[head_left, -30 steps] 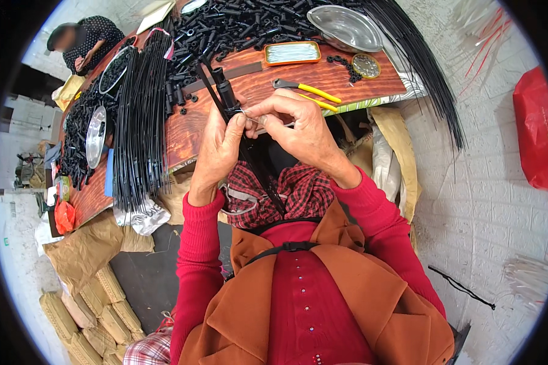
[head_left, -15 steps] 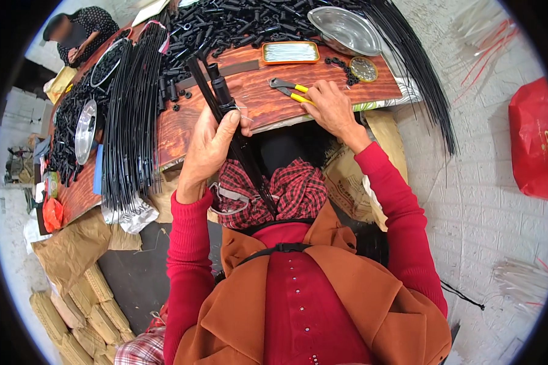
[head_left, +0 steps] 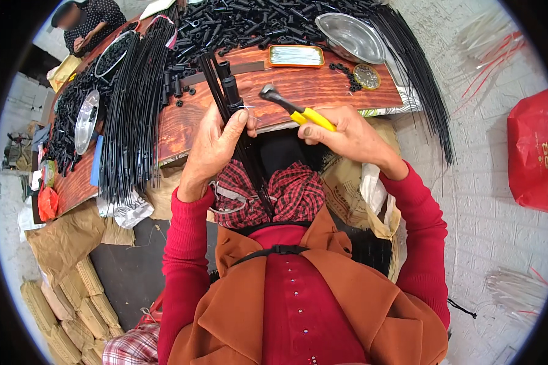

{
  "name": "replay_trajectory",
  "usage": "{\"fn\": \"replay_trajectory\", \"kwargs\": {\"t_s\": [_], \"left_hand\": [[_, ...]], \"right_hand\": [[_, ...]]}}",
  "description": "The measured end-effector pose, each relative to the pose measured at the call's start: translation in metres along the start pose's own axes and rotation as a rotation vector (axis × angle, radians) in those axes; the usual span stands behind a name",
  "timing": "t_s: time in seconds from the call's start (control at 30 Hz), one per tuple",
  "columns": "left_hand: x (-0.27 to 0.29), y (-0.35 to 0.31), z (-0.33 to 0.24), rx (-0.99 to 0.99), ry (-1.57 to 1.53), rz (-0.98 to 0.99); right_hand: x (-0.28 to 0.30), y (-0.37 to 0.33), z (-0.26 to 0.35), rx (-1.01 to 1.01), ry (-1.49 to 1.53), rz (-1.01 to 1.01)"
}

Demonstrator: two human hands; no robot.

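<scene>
My left hand (head_left: pixel 218 135) is closed round a bundle of thin black rods (head_left: pixel 253 171) that slants down to my lap. At the top of the bundle a black tubular fitting (head_left: pixel 229 86) stands upright beside the rods. A short thin silvery wire (head_left: pixel 248 107) sticks out sideways by my left thumb. In my right hand (head_left: pixel 346 132) are end-cutting pliers (head_left: pixel 316 118) with yellow handles, raised above the table's near edge. The dark jaws point left toward the fitting and are apart from it. My palm and fingers hide part of the handles.
Heaped black plastic fittings (head_left: pixel 237 24) cover the back of the wooden table (head_left: pixel 216 73). An orange tray of thin wires (head_left: pixel 296 56), a clear bowl (head_left: pixel 352 38) and a small round tin (head_left: pixel 366 76) stand there. Long black rods (head_left: pixel 137 103) hang over the left edge. A person (head_left: pixel 94 24) sits far left.
My right hand has taken up the pliers from the table and brought them nearer to me, with the jaws toward the left hand. The left hand keeps its hold on the rods.
</scene>
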State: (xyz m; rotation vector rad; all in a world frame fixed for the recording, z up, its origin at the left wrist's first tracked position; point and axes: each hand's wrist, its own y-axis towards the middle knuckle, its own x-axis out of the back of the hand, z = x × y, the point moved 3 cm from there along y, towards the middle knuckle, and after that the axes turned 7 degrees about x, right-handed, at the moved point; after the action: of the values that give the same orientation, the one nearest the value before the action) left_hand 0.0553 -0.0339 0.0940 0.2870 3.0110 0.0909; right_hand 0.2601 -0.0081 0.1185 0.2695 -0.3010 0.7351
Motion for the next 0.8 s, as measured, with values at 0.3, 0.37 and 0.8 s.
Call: {"fn": "replay_trajectory", "kwargs": {"t_s": [0.3,0.37,0.8], "left_hand": [[-0.008,-0.011,-0.005,-0.040,0.063,0.023],[-0.006,-0.015,-0.007,-0.028,0.057,0.014],[-0.007,-0.015,-0.007,-0.030,0.069,-0.027]], "right_hand": [[0.009,-0.007,0.034,0.162,-0.722,0.114],[0.009,-0.007,0.038,0.170,-0.753,0.134],[0.012,-0.002,0.053,0.234,-0.835,0.149]]}}
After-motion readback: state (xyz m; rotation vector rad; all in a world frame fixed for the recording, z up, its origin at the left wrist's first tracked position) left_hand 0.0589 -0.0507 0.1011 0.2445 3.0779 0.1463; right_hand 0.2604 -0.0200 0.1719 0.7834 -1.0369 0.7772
